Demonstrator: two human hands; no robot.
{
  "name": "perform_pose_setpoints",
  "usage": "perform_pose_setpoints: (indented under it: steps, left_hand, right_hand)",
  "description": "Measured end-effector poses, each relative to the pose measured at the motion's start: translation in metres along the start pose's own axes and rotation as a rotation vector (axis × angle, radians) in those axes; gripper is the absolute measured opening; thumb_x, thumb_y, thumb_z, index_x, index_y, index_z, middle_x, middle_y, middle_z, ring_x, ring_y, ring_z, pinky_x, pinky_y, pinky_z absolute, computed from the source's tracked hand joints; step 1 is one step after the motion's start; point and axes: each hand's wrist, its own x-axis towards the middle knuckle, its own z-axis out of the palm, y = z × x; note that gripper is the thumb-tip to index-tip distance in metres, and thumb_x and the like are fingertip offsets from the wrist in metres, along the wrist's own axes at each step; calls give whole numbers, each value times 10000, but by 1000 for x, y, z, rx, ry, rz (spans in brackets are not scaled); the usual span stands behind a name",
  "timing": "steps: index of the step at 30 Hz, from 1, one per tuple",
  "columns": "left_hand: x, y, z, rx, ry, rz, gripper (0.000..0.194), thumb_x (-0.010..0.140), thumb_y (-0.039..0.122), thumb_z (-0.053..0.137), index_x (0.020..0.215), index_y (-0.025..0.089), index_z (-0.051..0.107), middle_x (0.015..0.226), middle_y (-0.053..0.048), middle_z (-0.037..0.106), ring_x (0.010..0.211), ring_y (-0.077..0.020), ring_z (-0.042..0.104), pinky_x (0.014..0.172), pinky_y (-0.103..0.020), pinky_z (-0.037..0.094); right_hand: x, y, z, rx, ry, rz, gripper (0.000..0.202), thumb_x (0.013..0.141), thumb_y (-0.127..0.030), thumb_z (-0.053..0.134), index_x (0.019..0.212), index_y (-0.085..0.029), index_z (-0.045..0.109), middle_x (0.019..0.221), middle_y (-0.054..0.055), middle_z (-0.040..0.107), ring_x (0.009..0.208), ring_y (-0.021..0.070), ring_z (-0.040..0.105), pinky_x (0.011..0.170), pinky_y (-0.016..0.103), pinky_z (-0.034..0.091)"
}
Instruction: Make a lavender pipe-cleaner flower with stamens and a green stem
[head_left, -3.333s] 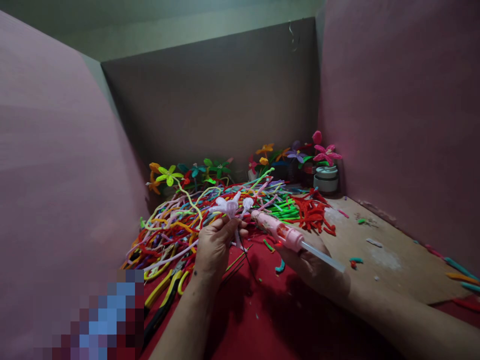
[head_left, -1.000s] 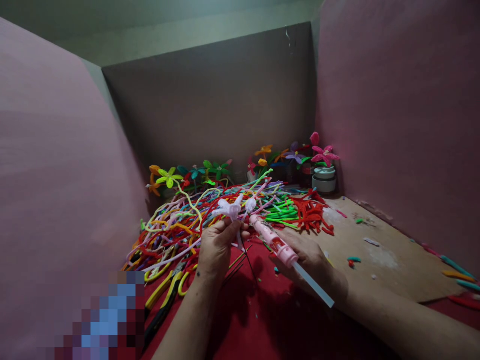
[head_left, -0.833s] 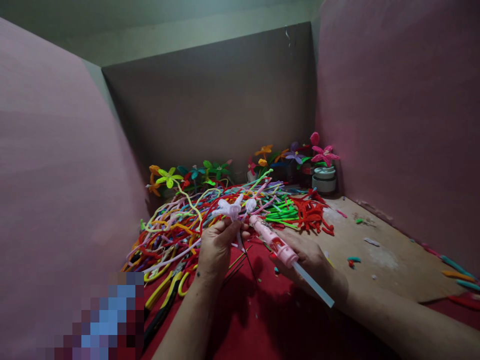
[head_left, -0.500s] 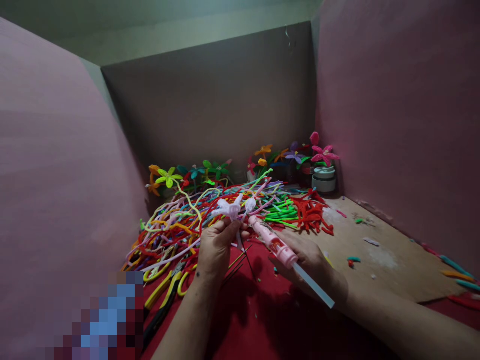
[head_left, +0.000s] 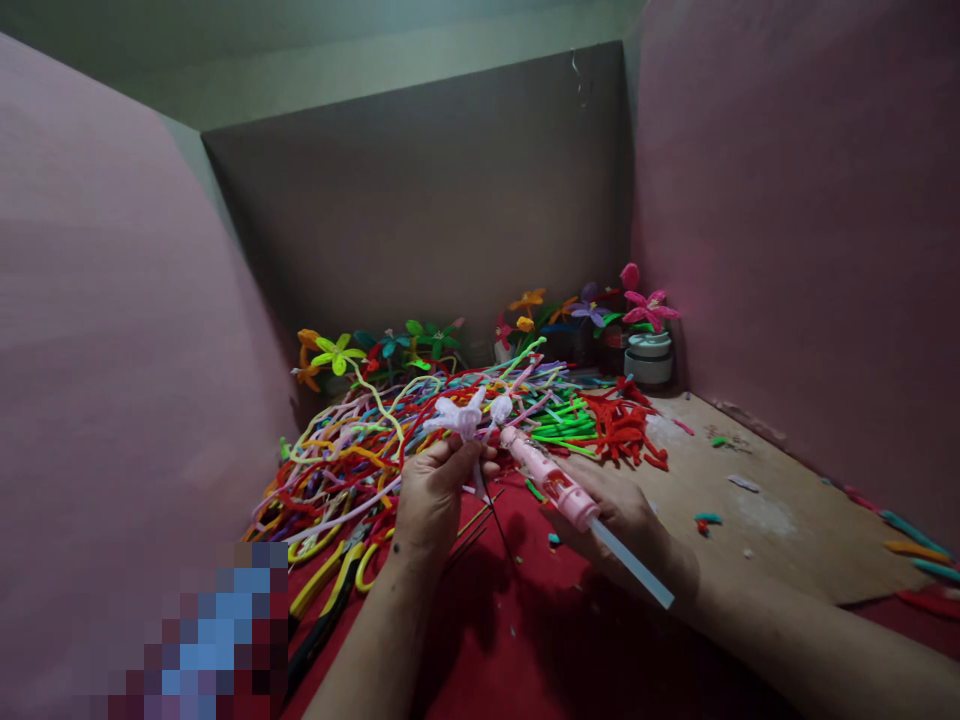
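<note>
Bare left hand (head_left: 433, 490) raised near centre, thumb pressed against curled fingers in pinch, fingertips showing past thumb. Bare left forearm (head_left: 375, 640) rising steeply from bottom edge; small round dark mark (head_left: 396, 548) near wrist. Bare right hand (head_left: 619, 515) slightly lower, curled in grip, fingers mostly hidden. Bare right forearm (head_left: 810, 630) slanting in from lower right. Hands apart.

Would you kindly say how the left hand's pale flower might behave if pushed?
The pale flower would probably bend, its petals being slender and fuzzy. It seems light: the left hand pinches it below the petals.
</note>
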Motion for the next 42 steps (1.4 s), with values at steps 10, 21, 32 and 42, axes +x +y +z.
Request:
perform_pose_setpoints:
  steps: [10,21,32,42]
  left_hand:
    - [-1,1,1,27,-6,3,157,700,265,664,725,110,661,671,-27,663,559,-111,619,541,-194,480]
    - [-1,1,0,36,1,-1,166,693,276,665,725,113,663,690,-32,671,563,-118,625,548,-205,486]
    - [-1,2,2,27,-8,0,171,681,276,675,719,110,662,689,-39,668,567,-121,621,551,-210,488]
    - [-3,2,1,9,-1,-17,164,683,264,677,722,106,654,688,-37,671,559,-119,626,541,-203,486]
  right_hand:
    - [1,-3,-2,17,7,1,324,789,-157,519,1113,-146,503,992,110,629,924,220,611,764,340,531]
    - [-1,2,2,31,12,28,372,796,-179,517,1165,-163,479,1016,89,622,931,195,607,807,326,512]
    - [-1,1,1,19,19,1,340,793,-162,513,1132,-159,495,952,91,630,850,190,620,715,320,534]
    - [-2,2,3,12,56,9,354,793,-185,517,1145,-148,507,975,104,637,864,197,620,743,328,535]
